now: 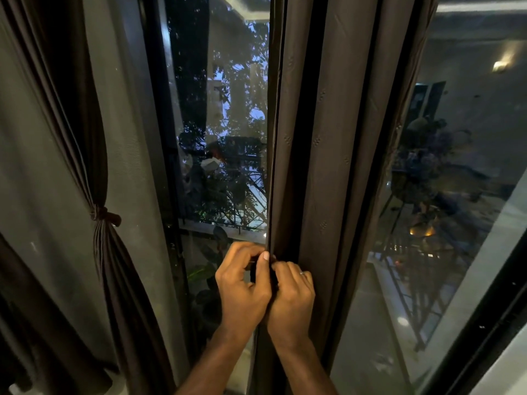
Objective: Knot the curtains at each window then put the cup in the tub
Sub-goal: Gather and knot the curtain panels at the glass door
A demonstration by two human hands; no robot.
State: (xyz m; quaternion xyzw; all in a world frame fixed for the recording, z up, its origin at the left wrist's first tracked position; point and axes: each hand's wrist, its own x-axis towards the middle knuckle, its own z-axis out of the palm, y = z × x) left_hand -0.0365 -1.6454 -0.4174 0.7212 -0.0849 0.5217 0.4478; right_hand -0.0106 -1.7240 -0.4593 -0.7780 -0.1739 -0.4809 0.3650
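- Two hands on the middle curtain (328, 155), pressed together at its left edge
- my left hand (242, 286) is curled round the bunched fabric, thumb up
- my right hand (291, 297) grips it just beside, ring showing
- left curtain (99, 166) already knotted by the window (222, 109)

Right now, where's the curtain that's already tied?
In the head view, the tied curtain hangs at far left, left of the dark window frame; both hands grip the loose curtain at centre.

Home room: dark curtains (328, 138) over tall glass window (222, 109), garden outside
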